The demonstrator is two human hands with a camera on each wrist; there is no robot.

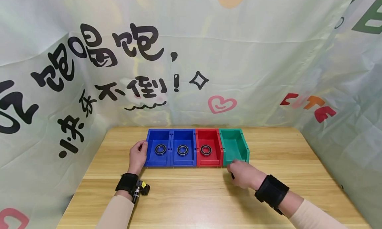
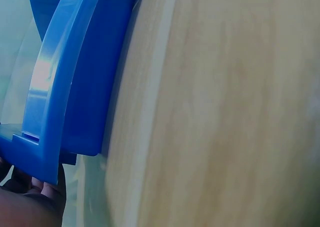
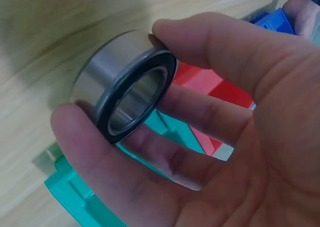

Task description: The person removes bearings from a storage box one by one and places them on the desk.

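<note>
My right hand point(image 1: 246, 174) pinches a ball bearing point(image 3: 125, 82), a metal ring with a dark seal face, between thumb and fingers. It is just in front of the green bin point(image 1: 234, 146), whose floor shows no bearing. My left hand point(image 1: 138, 156) grips the outer side of the leftmost blue bin point(image 1: 157, 136), fingers curled at its edge and partly hidden in the left wrist view. One bearing point(image 1: 160, 144) lies in that bin, another bearing point(image 1: 182, 145) in the second blue bin point(image 1: 183, 136), and a third bearing point(image 1: 206, 145) in the red bin point(image 1: 208, 136).
All the bins stand side by side in one row near the back of the wooden table point(image 1: 185, 202). A printed cloth point(image 1: 253, 66) hangs behind and on both sides. Each wrist has a black strap point(image 1: 271, 191).
</note>
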